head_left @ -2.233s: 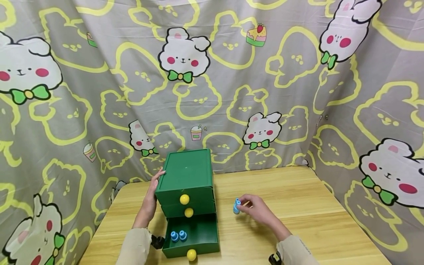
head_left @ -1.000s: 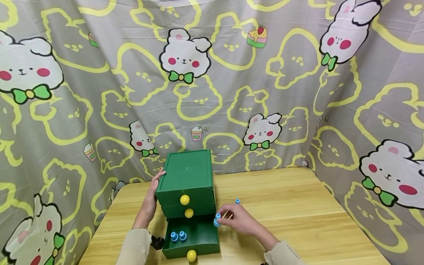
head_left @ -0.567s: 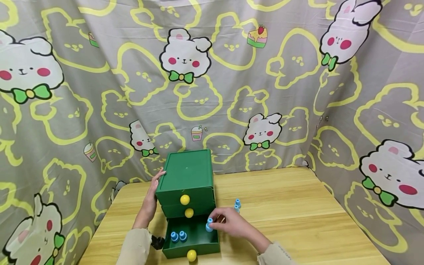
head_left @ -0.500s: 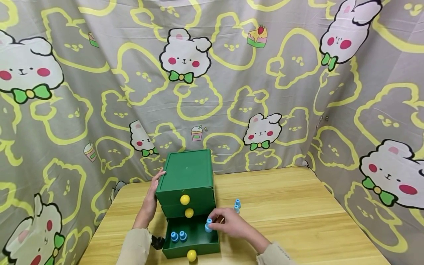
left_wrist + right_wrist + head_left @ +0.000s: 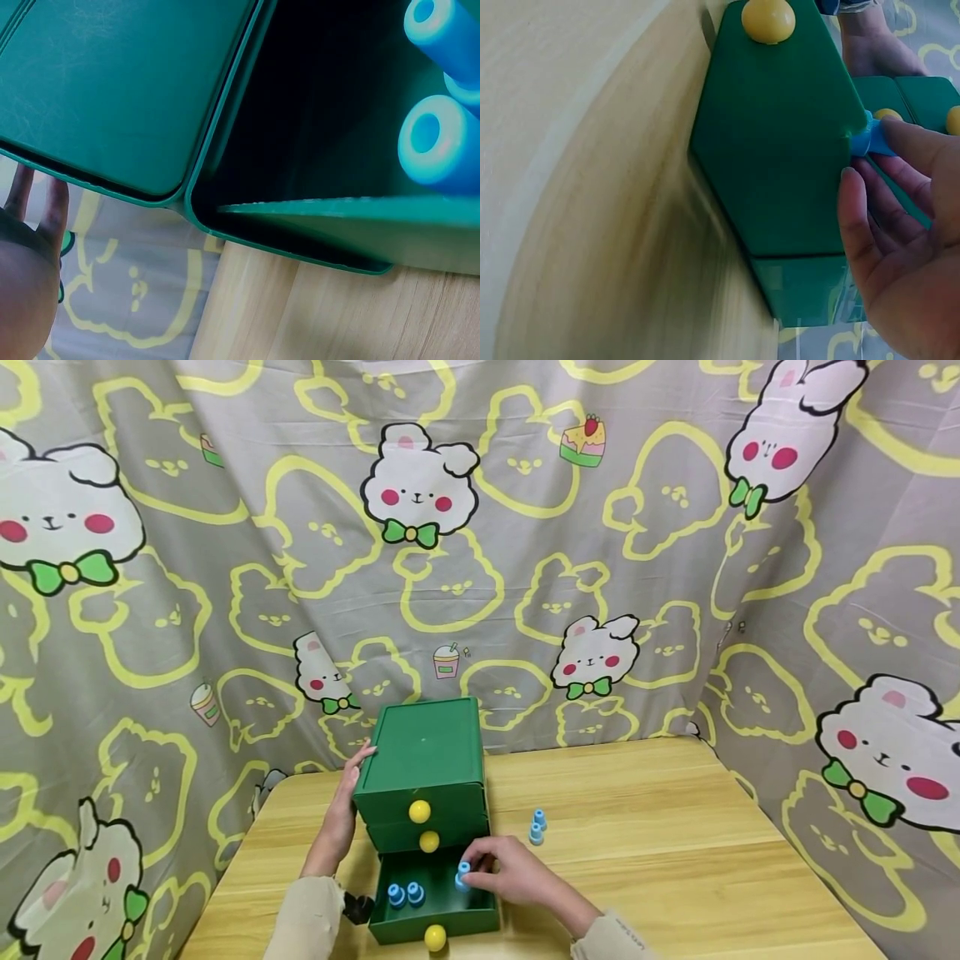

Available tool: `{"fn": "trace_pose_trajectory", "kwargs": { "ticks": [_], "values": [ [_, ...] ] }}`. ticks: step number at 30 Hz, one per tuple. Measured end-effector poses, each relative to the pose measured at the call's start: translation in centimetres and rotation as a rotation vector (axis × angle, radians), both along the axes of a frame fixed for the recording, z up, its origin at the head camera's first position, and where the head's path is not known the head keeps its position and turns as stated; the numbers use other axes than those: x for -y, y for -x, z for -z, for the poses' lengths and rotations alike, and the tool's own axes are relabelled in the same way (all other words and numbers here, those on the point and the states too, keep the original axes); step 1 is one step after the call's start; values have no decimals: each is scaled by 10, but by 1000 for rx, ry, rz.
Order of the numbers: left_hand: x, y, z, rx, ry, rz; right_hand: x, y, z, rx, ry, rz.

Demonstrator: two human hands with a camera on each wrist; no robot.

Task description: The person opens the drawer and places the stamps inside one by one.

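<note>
A green drawer cabinet with yellow ball knobs stands on the table. Its bottom drawer is pulled out. My left hand rests along the cabinet's left side, and the left wrist view shows its extended fingers against the wall. Between thumb and fingers, my right hand pinches a small blue hollow-topped peg over the drawer's right part. Two like pegs, one left and one right, stand upright inside the drawer. In the right wrist view the held peg shows just past the drawer wall.
Two more blue pegs, a nearer one and a farther one, stand on the wooden table right of the cabinet. A patterned curtain hangs behind and at both sides. Both upper drawers are closed.
My right hand has picked up one blue peg from the group on the table and carried it left and toward me, over the open drawer. The left hand stays on the cabinet.
</note>
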State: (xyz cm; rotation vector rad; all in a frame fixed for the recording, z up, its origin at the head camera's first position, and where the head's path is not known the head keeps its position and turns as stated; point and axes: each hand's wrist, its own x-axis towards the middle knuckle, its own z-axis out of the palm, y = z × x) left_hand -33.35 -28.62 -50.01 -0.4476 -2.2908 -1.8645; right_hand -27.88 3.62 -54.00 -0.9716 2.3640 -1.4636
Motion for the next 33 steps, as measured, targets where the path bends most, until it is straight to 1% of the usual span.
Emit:
{"fn": "trace_pose_trajectory", "kwargs": {
  "ticks": [8, 16, 23, 33],
  "values": [
    [-1, 0, 0, 8, 7, -8, 5, 0, 6, -53, -49, 1],
    [0, 1, 1, 7, 3, -2, 8, -3, 9, -98, -86, 8],
    [0, 1, 2, 7, -6, 1, 12, -5, 11, -141, -164, 14],
    [-1, 0, 2, 6, -19, 3, 15, -4, 15, -164, -226, 26]
  ]
}}
